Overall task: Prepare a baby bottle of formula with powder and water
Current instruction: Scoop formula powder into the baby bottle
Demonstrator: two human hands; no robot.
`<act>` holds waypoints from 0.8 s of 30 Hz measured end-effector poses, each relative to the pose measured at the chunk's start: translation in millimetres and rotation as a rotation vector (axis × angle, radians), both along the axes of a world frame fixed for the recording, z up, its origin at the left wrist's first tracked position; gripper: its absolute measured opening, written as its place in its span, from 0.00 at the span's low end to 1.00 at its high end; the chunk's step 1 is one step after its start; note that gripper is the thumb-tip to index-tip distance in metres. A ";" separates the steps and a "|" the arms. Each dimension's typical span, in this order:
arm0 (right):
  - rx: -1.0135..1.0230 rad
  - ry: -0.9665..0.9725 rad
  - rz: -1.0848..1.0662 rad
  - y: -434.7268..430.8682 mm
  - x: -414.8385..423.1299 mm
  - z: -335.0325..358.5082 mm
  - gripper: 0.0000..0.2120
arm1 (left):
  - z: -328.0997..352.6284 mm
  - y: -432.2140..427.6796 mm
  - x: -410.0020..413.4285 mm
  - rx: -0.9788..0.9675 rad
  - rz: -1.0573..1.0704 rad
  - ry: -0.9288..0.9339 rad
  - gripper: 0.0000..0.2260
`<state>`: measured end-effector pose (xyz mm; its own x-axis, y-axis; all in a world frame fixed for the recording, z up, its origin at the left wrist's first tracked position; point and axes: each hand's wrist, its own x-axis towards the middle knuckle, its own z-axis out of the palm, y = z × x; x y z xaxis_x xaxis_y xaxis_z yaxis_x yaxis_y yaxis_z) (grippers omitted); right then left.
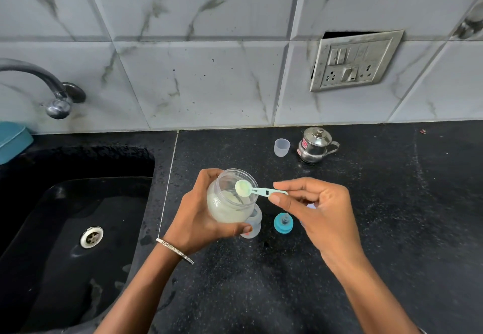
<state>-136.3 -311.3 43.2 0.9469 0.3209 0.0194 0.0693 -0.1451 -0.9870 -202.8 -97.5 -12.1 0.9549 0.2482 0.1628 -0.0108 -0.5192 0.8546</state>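
Note:
My left hand [198, 216] grips a clear plastic jar [230, 203] of pale powder, tilted toward me above the black counter. My right hand [316, 211] pinches the handle of a small light-green scoop [257, 190], whose bowl, heaped with powder, sits over the jar's open mouth. Just below the jar stands the clear baby bottle [253, 225], mostly hidden behind the jar and my left thumb. Its blue collar with the teat [283, 223] lies on the counter to the right of the bottle.
A clear bottle cap [281, 147] and a small steel lidded pot [315, 145] stand at the back of the black counter [392, 203]. The black sink [73, 229] lies to the left under a tap [52, 90]. A switch plate [355, 59] is on the tiled wall.

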 end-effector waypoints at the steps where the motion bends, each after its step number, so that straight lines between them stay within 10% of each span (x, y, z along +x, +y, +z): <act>1: -0.033 -0.066 0.015 1.0 -1.9 -1.8 0.14 | 0.6 -0.3 0.6 -0.013 -0.003 -0.001 0.44; 17: 0.004 -0.252 0.010 4.2 -2.6 -15.1 0.23 | 3.3 -1.6 1.0 -0.029 0.016 0.010 0.44; 24: 0.009 -0.184 0.012 4.8 -1.1 -20.3 0.10 | 0.2 -2.7 -0.1 -0.018 0.023 0.010 0.43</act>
<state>-137.5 -306.6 22.9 0.9231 0.3315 0.1948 0.2506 -0.1345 -0.9587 -202.8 -100.2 -11.9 0.9505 0.2729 0.1483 0.0099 -0.5037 0.8638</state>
